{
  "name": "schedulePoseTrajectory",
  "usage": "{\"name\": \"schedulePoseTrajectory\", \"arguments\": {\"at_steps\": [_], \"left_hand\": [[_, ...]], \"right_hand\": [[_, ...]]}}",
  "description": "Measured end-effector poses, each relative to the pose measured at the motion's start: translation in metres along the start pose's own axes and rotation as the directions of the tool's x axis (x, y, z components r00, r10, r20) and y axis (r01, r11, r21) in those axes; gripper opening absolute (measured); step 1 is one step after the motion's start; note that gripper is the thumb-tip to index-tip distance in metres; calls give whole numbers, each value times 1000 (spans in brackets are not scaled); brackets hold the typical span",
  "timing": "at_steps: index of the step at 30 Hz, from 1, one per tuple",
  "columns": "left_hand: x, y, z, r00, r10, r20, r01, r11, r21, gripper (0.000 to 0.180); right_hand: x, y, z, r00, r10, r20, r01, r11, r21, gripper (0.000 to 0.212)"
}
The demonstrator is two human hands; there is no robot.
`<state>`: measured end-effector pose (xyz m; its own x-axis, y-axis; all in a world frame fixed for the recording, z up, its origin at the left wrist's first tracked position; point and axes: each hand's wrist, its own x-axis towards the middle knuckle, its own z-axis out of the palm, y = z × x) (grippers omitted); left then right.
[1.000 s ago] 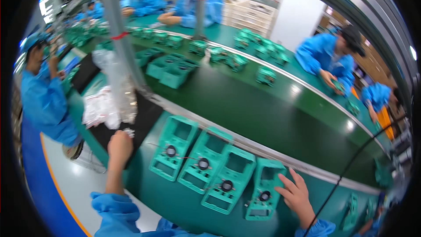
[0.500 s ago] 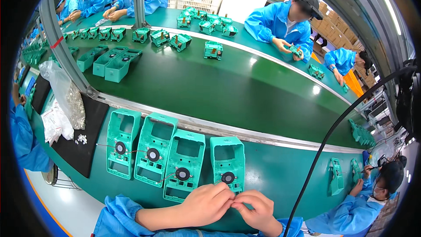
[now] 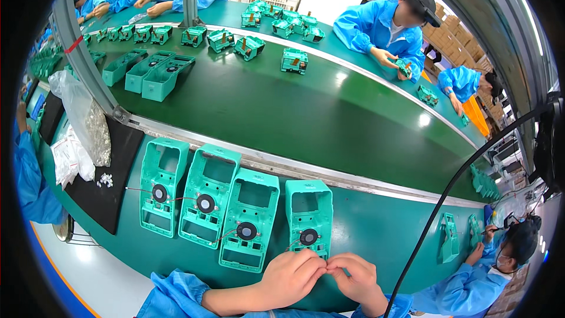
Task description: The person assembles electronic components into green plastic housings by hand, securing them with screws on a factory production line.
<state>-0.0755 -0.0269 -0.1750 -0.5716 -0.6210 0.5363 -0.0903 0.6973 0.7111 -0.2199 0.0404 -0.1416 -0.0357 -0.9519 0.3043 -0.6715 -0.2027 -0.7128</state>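
Observation:
Just beyond my hands lies a green plastic housing [image 3: 321, 219] with a round black speaker [image 3: 308, 237] and thin wires; my fingers cover its near end. Over that end, my left hand [image 3: 289, 278] has its thumb and fingers pinched together. My right hand [image 3: 355, 278] pinches too, its fingertips meeting those of the left. Whatever sits between the fingertips is too small to make out. To the left, three similar housings stand side by side: one nearest my hands [image 3: 270, 215], a middle one [image 3: 231, 168] and a far-left one [image 3: 147, 168]. Each has a black speaker with wires.
A metal rail [image 3: 259, 158] separates my table from a dark green conveyor [image 3: 247, 112] carrying green parts. A black mat [image 3: 118, 200] with bags and small white pieces lies left. A black cable [image 3: 432, 200] crosses at right. Co-workers in blue sit around, one at right [image 3: 465, 285].
My hands have shifted slightly to the right in the picture, still pinched together at the fingertips. The view has tilted a little. The housings on my table keep their arrangement.

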Motion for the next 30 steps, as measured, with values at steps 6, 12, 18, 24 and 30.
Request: {"name": "schedulePoseTrajectory", "arguments": {"at_steps": [6,12,18,24,30], "left_hand": [[-4,0,-3,960,-237,147,273,907,-320,8],[-12,-8,-7,841,-422,338,541,671,-507,12],[-24,-13,1,921,-253,295,353,863,-361,27],[-54,-14,18,841,117,528,-338,875,346,57],[-64,-17,17,815,132,564,-379,858,347,60]], "right_hand": [[5,7,2,991,-117,59,127,965,-229,14],[14,5,8,982,-171,83,187,946,-264,14],[43,14,-7,982,-179,57,184,859,-478,15],[80,30,15,939,109,325,115,794,-597,8],[84,35,27,907,171,385,112,783,-612,8]]}}
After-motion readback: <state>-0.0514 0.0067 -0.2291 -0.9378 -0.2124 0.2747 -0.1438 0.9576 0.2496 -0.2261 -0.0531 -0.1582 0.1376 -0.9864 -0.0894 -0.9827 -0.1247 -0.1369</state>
